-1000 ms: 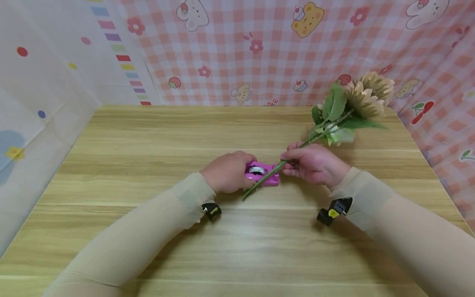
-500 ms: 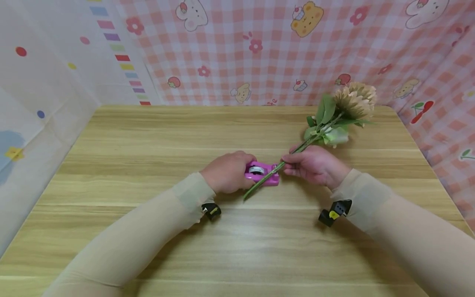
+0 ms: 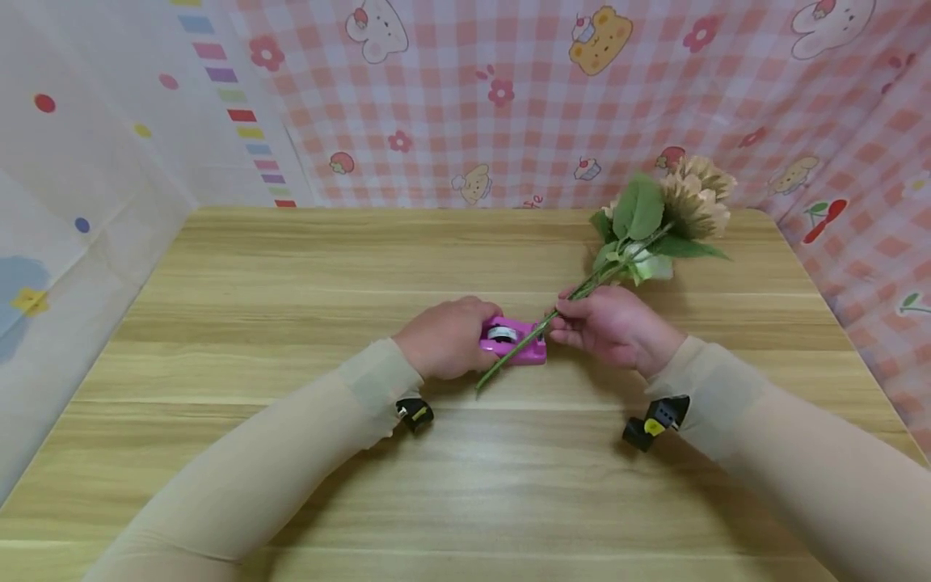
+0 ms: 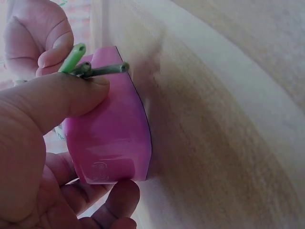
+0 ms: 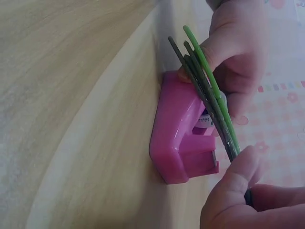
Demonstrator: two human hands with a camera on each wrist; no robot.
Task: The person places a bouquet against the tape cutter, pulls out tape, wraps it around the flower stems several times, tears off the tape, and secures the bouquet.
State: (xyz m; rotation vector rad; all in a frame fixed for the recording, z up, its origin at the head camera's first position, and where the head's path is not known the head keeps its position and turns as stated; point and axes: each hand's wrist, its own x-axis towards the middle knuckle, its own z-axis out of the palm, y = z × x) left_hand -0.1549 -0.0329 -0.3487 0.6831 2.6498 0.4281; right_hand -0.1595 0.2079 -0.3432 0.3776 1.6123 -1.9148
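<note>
My left hand (image 3: 447,338) grips the back end of a pink tape dispenser (image 3: 534,349) on the table, thumb on one side and fingers on the other. A roll of tape (image 3: 503,333) sits inside it. Between thumb and fingers, my right hand (image 3: 618,323) pinches a bunch of artificial flowers (image 3: 694,198) by the green stems (image 5: 209,93). The blooms point to the back right. In the head view the stems cross over the dispenser, their cut ends (image 4: 82,67) near my left thumb. A shiny patch shows on the stems close to the right fingertips in the right wrist view.
The wood-grain table (image 3: 327,250) runs back to a pink checked cloth (image 3: 436,97) hung behind it. White cloth (image 3: 87,162) with coloured dots hangs at the left. Each wrist carries a small black camera (image 3: 415,413).
The flower heads have swung leftward and turned about the stems, and the leaves face another way. My right fingers have shifted slightly on the stems. The left hand and tape dispenser have stayed put.
</note>
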